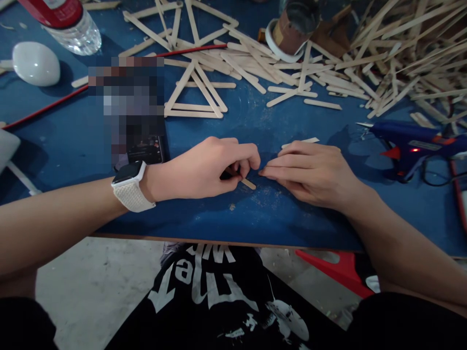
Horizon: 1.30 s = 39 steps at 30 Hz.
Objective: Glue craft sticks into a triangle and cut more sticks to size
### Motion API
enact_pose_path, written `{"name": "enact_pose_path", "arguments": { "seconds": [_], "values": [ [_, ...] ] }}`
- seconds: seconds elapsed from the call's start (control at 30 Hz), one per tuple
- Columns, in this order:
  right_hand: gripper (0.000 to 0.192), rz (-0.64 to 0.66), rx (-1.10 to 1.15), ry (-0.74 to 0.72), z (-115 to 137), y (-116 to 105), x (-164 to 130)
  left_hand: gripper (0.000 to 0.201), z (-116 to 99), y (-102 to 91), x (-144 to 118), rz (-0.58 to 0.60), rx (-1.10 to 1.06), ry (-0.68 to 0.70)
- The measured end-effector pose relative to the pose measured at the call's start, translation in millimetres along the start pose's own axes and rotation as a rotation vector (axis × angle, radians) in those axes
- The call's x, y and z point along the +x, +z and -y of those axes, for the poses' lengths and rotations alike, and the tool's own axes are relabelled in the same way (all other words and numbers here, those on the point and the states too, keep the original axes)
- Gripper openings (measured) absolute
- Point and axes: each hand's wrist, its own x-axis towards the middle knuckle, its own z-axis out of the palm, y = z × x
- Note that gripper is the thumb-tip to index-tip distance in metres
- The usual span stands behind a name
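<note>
My left hand (207, 167), with a watch on its wrist, is curled around a craft stick (249, 184); only the stick's rounded end shows below the fingers. To its right, my right hand (310, 172) has its fingers pressed together, tips down near the tabletop. Whatever those fingertips pinch, if anything, is hidden. A second craft stick (310, 141) shows just beyond the right hand's knuckles; whether it touches the hand I cannot tell. Several sticks form a triangle frame (193, 115) on the blue table (204, 218) past my left hand.
A glue gun (408, 141) with a lit red light lies at right. Loose craft sticks (394, 73) pile up behind. A brown cup (295, 26), a water bottle (78, 34), a white rounded object (35, 63), a phone (146, 148) and a red cable (47, 106) are also there.
</note>
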Motion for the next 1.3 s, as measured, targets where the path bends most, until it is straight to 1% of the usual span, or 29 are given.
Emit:
{"name": "enact_pose_path", "arguments": {
  "seconds": [0.17, 0.4, 0.63, 0.77, 0.9, 1.1, 1.23, 1.3],
  "values": [
    [0.026, -0.015, -0.008, -0.033, -1.2, 0.9, 2.7, 0.03, -0.3, 0.5, 0.4, 0.006, 0.004, -0.006],
    [0.026, -0.027, -0.003, -0.052, 0.7, -2.3, 4.3, 0.033, -0.1, 0.5, 0.6, 0.003, 0.016, -0.002],
    [0.023, -0.047, -0.006, -0.08, 0.7, -0.9, 6.6, 0.033, 0.1, 0.1, -0.7, 0.002, 0.002, -0.011],
    [0.023, -0.058, -0.017, -0.09, -0.6, 2.0, 8.3, 0.038, -2.2, -1.6, 1.3, 0.028, -0.031, -0.034],
    [0.019, -0.071, 0.034, -0.122, -3.0, 4.9, 10.2, 0.04, -5.1, -4.5, 4.9, 0.056, -0.035, -0.06],
    [0.024, -0.01, 0.027, -0.057, -2.5, 10.5, 9.0, 0.042, -6.0, -4.7, 7.9, 0.054, -0.051, -0.064],
    [0.017, -0.08, -0.002, -0.08, 0.3, 13.1, 10.6, 0.043, -5.0, -4.6, 7.4, 0.048, -0.042, -0.061],
    [0.017, -0.082, -0.014, -0.083, 0.6, 12.1, 11.8, 0.043, -4.7, -5.2, 7.2, 0.052, -0.044, -0.067]
  ]
}}
